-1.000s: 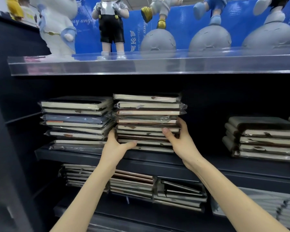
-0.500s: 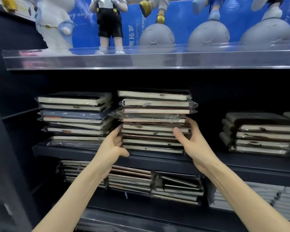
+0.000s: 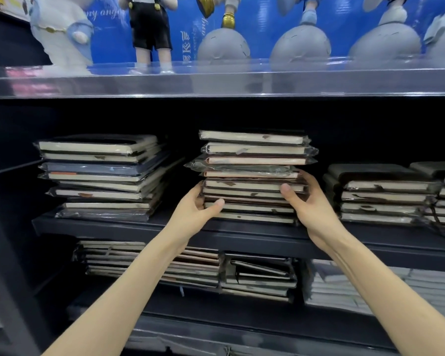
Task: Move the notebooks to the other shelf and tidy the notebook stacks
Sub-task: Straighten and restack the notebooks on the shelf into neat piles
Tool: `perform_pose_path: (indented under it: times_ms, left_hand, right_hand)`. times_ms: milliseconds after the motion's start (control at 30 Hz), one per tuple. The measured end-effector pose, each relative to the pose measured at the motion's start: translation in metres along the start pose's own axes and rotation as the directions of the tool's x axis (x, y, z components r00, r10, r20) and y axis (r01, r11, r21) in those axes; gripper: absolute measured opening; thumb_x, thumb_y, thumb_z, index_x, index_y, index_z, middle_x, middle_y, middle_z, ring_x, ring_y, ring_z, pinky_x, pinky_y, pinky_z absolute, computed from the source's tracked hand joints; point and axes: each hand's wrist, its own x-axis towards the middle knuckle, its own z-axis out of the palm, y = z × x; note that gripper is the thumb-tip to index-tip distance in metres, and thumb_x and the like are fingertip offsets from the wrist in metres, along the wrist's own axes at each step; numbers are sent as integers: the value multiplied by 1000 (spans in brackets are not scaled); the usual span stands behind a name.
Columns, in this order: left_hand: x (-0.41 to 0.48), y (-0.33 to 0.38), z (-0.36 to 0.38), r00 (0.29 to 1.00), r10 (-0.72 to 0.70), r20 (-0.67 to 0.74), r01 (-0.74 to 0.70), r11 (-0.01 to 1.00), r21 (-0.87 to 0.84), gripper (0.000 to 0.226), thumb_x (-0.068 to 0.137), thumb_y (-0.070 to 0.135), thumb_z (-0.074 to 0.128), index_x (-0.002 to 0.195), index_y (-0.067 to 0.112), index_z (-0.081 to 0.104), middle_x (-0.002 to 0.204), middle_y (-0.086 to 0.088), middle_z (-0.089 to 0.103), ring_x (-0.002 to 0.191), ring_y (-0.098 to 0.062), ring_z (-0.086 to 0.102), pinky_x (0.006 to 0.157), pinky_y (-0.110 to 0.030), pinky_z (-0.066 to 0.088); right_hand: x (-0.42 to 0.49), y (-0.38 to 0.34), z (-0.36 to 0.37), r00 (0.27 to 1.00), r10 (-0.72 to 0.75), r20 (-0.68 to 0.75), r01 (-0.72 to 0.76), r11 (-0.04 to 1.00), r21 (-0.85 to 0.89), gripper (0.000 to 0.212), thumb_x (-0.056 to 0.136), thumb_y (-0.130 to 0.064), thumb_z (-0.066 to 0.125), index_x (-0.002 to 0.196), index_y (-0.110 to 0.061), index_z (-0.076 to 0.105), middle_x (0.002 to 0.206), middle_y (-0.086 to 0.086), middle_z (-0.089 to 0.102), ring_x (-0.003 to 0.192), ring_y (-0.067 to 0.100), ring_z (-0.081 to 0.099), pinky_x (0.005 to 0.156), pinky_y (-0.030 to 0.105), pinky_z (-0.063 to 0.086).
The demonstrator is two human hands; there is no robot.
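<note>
The middle stack (image 3: 252, 160) has shifted right, away from the left stack (image 3: 100, 176); left grip (image 3: 194, 211) and right grip (image 3: 310, 205) clasp its sides.

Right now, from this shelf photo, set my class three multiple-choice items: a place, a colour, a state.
1. Where do the figurines stand? A) clear top shelf B) bottom shelf C) floor
2. What colour is the backdrop behind them? A) red B) blue C) green
3. The hands are: A) idle B) holding a pen C) gripping the middle notebook stack
Answers: 1 A: they stand on it. 2 B: the panel is blue. 3 C: left hand and right hand clasp its sides.
</note>
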Motion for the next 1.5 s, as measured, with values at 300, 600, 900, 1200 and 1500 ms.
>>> perform_pose_path:
  times_ms: [300,600,900,1200,1500]
  left_hand:
    - [17,-4,6,1000,4,-6,-3,981,195,41,89,49,53,124,28,55,107,13,65,106,-5,60,98,-29,47]
    - [26,-2,19,979,26,-202,25,969,246,49,90,54,46,111,13,64,102,5,66,105,-13,57,81,-23,37]
    - [22,-7,35,891,202,-407,-79,951,298,37,91,46,51,78,13,59,67,14,55,66,0,50,64,-28,37]
    - [28,-15,22,924,150,-352,-70,971,231,51,87,54,50,99,7,68,91,2,67,89,-13,60,75,-28,45]
    - [22,-16,0,996,82,-36,-64,933,353,38,68,9,83,93,25,60,89,16,63,83,9,59,78,-6,45]
  right_hand:
    - [7,5,-14,999,24,-27,-25,999,-46,68,84,-46,61,144,-28,32,139,-5,45,128,15,43,100,27,34]
    - [3,2,-25,982,185,49,-189,977,95,117,47,-88,62,142,-23,42,138,-7,54,129,13,46,114,42,31]
    - [-11,1,-25,987,152,57,-155,986,57,50,69,-56,61,103,-19,66,109,-5,71,107,7,62,106,35,42]
    - [-13,11,-32,996,68,62,-60,991,-120,41,76,-4,76,110,-22,63,110,-8,68,111,10,61,101,33,46]
    - [-5,9,-35,989,48,141,16,907,-420,43,70,-23,84,103,-32,59,99,-19,64,99,3,61,92,22,44]
